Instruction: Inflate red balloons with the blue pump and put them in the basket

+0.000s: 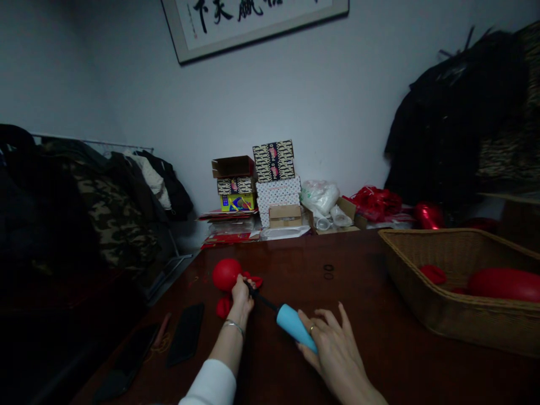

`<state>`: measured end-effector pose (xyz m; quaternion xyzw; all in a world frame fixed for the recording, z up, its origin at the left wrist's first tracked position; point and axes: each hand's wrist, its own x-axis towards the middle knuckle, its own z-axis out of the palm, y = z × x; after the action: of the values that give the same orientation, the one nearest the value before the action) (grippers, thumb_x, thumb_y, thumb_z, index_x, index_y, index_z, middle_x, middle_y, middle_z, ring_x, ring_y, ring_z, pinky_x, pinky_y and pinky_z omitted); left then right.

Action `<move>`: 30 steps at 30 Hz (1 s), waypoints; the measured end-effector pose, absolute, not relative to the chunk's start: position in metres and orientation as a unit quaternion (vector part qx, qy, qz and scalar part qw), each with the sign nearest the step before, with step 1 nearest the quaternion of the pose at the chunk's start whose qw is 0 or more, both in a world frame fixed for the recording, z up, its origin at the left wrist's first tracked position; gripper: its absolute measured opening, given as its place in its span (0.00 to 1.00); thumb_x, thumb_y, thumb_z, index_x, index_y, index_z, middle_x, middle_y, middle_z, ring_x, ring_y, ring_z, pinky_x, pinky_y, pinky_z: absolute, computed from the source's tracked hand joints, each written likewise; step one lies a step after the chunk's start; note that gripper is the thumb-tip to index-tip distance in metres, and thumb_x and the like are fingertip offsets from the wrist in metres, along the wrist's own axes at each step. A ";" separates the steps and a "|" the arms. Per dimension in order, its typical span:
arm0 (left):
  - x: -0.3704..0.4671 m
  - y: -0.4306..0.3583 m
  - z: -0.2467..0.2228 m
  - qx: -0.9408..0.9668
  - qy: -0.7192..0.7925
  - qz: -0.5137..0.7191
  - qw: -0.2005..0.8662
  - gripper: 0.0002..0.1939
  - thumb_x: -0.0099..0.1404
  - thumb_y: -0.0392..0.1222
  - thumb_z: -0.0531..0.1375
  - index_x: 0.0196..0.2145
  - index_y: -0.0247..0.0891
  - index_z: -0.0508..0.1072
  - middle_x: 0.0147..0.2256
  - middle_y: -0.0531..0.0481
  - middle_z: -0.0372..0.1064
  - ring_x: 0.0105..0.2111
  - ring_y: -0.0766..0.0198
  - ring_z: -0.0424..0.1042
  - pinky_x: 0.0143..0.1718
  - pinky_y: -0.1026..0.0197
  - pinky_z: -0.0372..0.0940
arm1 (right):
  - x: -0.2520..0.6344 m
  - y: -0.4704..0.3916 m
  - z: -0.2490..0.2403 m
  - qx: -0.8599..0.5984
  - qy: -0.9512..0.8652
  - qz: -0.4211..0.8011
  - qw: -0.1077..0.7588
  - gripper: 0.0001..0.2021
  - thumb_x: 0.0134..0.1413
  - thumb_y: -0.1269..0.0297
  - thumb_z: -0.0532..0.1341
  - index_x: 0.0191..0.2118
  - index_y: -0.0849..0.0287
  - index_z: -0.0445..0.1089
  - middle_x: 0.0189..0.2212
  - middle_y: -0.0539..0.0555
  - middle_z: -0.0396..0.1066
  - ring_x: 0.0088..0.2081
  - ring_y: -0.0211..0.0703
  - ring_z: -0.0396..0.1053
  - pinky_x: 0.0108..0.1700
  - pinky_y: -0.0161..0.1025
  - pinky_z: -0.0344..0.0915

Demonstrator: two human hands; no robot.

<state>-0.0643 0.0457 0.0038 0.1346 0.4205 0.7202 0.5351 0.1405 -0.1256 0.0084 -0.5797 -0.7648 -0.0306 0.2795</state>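
At the middle of the table, my left hand (pixel 242 295) is closed where a partly inflated red balloon (pixel 226 274) meets the black end of a hand balloon pump (pixel 292 324). Slanting down to the right, the pump's light-blue barrel lies in my right hand (pixel 335 349), between the thumb and index finger, while the other fingers stretch out. Smaller red balloons (pixel 223 307) lie beside and below my left hand. Its fingertips and the balloon's neck are partly hidden.
A wicker basket (pixel 422 304) with red balloons (pixel 506 284) stands at the right. Dark phone-like slabs (pixel 185 334) lie at the left. Boxes (pixel 278 197) and a plastic bag (pixel 319 196) are stacked at the back. Clothes hang on both sides.
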 end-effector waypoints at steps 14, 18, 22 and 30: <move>-0.006 0.016 -0.027 0.150 0.447 0.674 0.568 0.12 0.65 0.42 0.50 0.24 0.38 0.57 0.14 0.57 0.56 0.11 0.71 0.57 0.14 0.68 0.53 | 0.128 -0.115 -0.010 -0.594 -0.757 -0.051 0.269 0.24 0.50 0.61 0.59 0.55 0.53 0.62 0.38 0.53 0.74 0.48 0.50 0.63 0.60 0.59 0.32; -0.018 0.023 -0.019 0.154 0.442 0.683 0.561 0.12 0.65 0.41 0.51 0.24 0.38 0.58 0.14 0.58 0.55 0.11 0.71 0.57 0.14 0.69 0.52 | 0.125 -0.118 -0.007 -0.589 -0.760 -0.039 0.271 0.25 0.51 0.62 0.59 0.56 0.55 0.61 0.39 0.53 0.73 0.48 0.50 0.62 0.60 0.58 0.29; -0.038 0.035 -0.006 0.151 0.436 0.696 0.550 0.13 0.66 0.40 0.50 0.23 0.38 0.58 0.13 0.58 0.54 0.11 0.72 0.56 0.13 0.70 0.51 | 0.131 -0.122 -0.001 -0.583 -0.766 -0.024 0.271 0.25 0.50 0.61 0.59 0.56 0.55 0.62 0.39 0.52 0.73 0.49 0.50 0.62 0.61 0.57 0.28; -0.083 0.055 0.024 0.152 0.435 0.713 0.528 0.13 0.67 0.38 0.48 0.23 0.38 0.57 0.14 0.58 0.54 0.11 0.72 0.55 0.13 0.70 0.52 | 0.149 -0.125 0.011 -0.548 -0.779 0.022 0.304 0.27 0.48 0.58 0.61 0.56 0.49 0.61 0.39 0.49 0.74 0.49 0.50 0.62 0.61 0.57 0.30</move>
<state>-0.0827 0.0555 0.0239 0.1521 0.4352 0.7135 0.5277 0.1487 -0.1247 0.0107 -0.5482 -0.7789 0.0223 0.3037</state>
